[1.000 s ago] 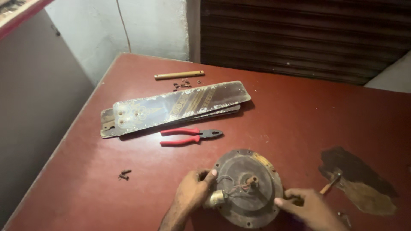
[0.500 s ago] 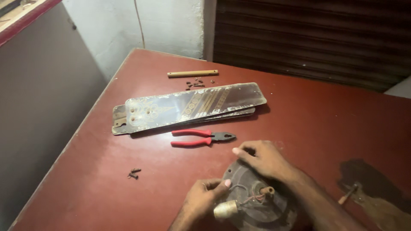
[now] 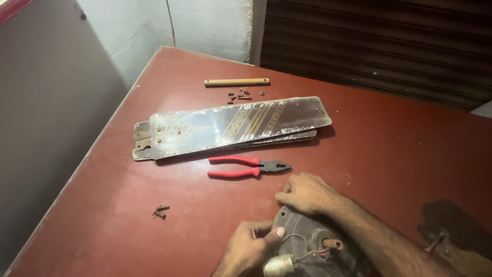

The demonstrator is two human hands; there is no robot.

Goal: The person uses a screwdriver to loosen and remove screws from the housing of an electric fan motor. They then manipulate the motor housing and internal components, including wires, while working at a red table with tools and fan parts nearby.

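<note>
Both our hands are resting on a round, dark, dusty metal fan motor housing [image 3: 307, 241] at the near edge of the red-brown table [image 3: 389, 138]. Our left hand [image 3: 248, 249] is gripping its left rim, thumb pressing on top; our right hand [image 3: 307, 194] is curling over its far rim. We are seeing only part of the housing, its lower part being cut off. Red-handled pliers [image 3: 246, 167] are lying just beyond, near stacked brown patterned fan blades [image 3: 230, 127].
</note>
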